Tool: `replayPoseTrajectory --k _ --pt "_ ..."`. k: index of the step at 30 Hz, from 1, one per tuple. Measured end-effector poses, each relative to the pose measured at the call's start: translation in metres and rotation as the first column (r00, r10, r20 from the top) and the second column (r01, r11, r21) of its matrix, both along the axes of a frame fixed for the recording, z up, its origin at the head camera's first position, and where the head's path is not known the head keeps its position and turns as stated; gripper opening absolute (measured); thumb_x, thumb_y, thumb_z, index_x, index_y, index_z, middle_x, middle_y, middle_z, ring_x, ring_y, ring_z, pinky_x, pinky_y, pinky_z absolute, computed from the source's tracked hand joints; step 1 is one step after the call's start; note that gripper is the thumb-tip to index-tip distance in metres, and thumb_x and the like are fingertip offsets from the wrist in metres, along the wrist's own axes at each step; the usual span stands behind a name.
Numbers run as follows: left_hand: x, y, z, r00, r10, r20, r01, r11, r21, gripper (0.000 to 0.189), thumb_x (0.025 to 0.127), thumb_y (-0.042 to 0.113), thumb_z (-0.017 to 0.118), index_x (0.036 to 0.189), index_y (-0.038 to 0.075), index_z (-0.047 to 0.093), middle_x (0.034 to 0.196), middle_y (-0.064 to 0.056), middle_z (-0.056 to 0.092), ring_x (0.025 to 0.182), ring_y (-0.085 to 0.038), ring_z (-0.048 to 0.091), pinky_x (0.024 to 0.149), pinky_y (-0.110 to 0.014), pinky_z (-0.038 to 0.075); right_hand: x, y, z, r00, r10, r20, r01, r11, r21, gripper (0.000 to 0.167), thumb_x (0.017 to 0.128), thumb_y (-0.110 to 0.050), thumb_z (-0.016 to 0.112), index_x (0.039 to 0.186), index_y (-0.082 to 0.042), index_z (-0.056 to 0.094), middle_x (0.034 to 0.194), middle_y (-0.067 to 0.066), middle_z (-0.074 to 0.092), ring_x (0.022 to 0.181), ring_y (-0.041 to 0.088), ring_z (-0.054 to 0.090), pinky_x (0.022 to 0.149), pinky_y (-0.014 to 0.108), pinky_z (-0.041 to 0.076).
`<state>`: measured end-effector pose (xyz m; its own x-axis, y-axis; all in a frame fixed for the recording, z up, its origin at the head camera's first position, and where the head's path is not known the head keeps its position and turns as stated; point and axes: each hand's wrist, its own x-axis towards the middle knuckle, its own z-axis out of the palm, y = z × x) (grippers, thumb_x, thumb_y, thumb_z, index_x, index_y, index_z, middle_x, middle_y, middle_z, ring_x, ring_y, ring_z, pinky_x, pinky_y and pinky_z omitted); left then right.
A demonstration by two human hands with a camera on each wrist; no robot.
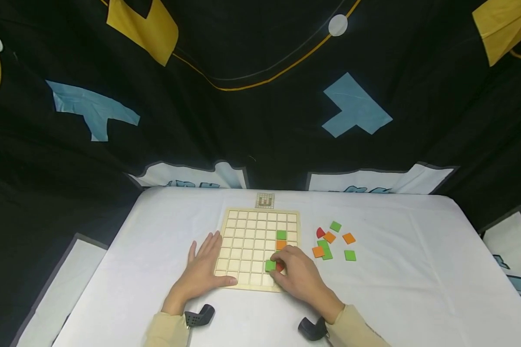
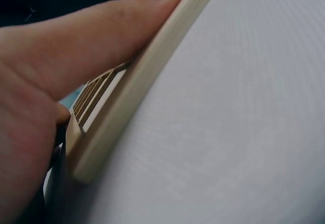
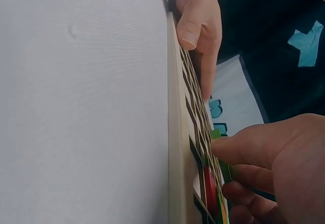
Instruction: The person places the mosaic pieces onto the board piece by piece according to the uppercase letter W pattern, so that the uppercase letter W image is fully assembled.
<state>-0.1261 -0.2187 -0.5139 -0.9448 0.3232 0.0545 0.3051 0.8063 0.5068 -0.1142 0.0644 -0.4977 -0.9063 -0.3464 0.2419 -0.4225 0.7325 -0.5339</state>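
Observation:
A wooden grid board [image 1: 253,287] lies on the white table. My left hand [image 1: 203,267] rests at its left side, fingers extended along the edge and the thumb [image 2: 101,38] over the front rim. Over the board's lower right part, my right hand [image 1: 301,274] pinches a green square tile [image 1: 270,265] between thumb and fingers; the tile also shows in the right wrist view. Close beside it a red piece [image 1: 280,267] sits on the board, partly covered by the fingers. Farther up that column are an orange tile [image 1: 281,245] and another green tile [image 1: 281,234].
Right of the board lie loose green and orange tiles [image 1: 349,238], several of them, and a red wedge-shaped piece [image 1: 321,233]. A small patterned grid card [image 1: 265,200] lies behind the board. A black decorated cloth [image 1: 260,130] hangs behind the table.

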Motion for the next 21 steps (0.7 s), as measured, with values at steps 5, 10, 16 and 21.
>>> replayPoseTrajectory --k 5,10,16,21 --pt "-0.0007 0.0005 0.0005 1.0 0.004 0.002 -0.004 1.0 -0.006 0.13 0.068 0.069 0.078 0.156 -0.006 0.021 0.164 -0.021 0.018 0.152 -0.04 0.012 0.116 -0.067 -0.006 -0.0023 -0.0018 -0.0009 1.0 0.006 0.006 -0.006 1.0 0.021 0.02 0.08 -0.022 0.082 0.097 -0.014 0.076 0.082 -0.009 0.054 0.079 0.008 0.048 0.062 0.021 0.043" --pt "-0.0004 0.0008 0.0003 1.0 0.006 0.004 -0.006 1.0 -0.004 0.13 0.067 0.07 0.078 0.156 -0.006 0.022 0.164 -0.022 0.018 0.152 -0.041 0.012 0.116 -0.067 -0.007 -0.0038 -0.0031 -0.0021 0.999 0.02 0.028 -0.02 0.999 0.027 0.02 0.08 -0.022 0.082 0.097 -0.013 0.076 0.08 -0.009 0.051 0.077 0.008 0.046 0.061 0.02 0.041" --pt "-0.0004 0.0007 -0.0001 1.0 0.008 0.001 -0.008 1.0 -0.004 0.131 0.067 0.07 0.079 0.156 -0.007 0.022 0.164 -0.022 0.018 0.152 -0.041 0.012 0.116 -0.067 -0.007 -0.0055 -0.0029 -0.0029 0.999 0.031 0.039 -0.032 0.999 0.018 0.021 0.08 -0.022 0.083 0.097 -0.013 0.076 0.078 -0.009 0.05 0.075 0.007 0.045 0.059 0.02 0.04" --pt "-0.0008 0.0 -0.001 1.0 0.006 0.002 -0.006 1.0 -0.007 0.13 0.067 0.069 0.079 0.156 -0.006 0.022 0.164 -0.021 0.018 0.152 -0.04 0.012 0.116 -0.066 -0.007 -0.0064 -0.0021 -0.0025 0.998 0.036 0.048 -0.036 0.999 0.012 0.022 0.079 -0.022 0.085 0.097 -0.012 0.077 0.079 -0.008 0.051 0.076 0.008 0.046 0.06 0.021 0.04"
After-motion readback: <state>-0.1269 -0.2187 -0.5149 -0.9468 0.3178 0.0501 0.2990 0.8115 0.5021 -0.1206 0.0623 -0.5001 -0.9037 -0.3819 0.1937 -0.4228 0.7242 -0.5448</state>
